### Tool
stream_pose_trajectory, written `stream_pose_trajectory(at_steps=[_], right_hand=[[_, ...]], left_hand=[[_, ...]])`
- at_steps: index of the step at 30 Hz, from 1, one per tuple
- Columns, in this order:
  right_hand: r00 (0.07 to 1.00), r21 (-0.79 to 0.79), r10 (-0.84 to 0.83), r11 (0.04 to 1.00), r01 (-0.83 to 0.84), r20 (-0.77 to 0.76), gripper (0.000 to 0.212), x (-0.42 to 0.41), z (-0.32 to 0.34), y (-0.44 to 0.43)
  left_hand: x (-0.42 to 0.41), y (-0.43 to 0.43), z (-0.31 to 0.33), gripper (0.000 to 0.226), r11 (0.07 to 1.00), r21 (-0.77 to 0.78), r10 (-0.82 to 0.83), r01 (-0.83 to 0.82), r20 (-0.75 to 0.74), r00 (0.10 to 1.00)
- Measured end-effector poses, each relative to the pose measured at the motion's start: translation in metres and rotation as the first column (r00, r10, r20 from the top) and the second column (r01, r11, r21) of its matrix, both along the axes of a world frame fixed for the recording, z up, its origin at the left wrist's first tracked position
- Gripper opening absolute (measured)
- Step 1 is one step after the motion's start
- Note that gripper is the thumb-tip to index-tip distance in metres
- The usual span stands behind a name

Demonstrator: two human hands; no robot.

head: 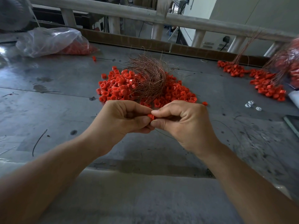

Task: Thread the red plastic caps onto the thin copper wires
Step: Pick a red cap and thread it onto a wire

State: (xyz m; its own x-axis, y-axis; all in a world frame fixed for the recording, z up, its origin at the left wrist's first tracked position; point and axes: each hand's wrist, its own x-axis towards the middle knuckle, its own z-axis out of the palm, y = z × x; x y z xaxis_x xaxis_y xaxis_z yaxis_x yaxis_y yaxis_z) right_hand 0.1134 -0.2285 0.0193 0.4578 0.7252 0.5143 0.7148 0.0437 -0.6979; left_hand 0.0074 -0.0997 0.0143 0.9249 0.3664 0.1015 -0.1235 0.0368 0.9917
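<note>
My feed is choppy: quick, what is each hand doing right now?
Left hand: closed, fingers pinching the red cap.
Right hand: closed, fingers pinching the same red cap from the other side.

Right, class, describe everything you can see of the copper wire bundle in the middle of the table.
The wire bundle is a loose tuft of many thin, reddish-brown, metallic-looking strands, curved and fanned out, with stray ends sticking up. It lies on top of the red cap pile in the middle of the grey table, touching the caps beneath it.
</note>
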Motion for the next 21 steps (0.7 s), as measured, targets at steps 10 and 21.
stream_pose_trajectory(at_steps=[10, 21], right_hand=[[0.999, 0.058, -0.035, 0.998, 0.037, -0.028, 0.023, -0.0025, -0.0019, 0.0011], [0.987, 0.041, 0.115, 0.993, -0.111, -0.111, 0.024, 0.0021, 0.0003, 0.0005]], left_hand=[[-0.0002, -0.0015, -0.0013, 0.019, 0.993, -0.119, -0.015, 0.013, -0.019, 1.000], [-0.0016, 0.0007, 0.0015, 0.023, 0.979, -0.165, -0.121, 0.118, -0.007, 0.993]])
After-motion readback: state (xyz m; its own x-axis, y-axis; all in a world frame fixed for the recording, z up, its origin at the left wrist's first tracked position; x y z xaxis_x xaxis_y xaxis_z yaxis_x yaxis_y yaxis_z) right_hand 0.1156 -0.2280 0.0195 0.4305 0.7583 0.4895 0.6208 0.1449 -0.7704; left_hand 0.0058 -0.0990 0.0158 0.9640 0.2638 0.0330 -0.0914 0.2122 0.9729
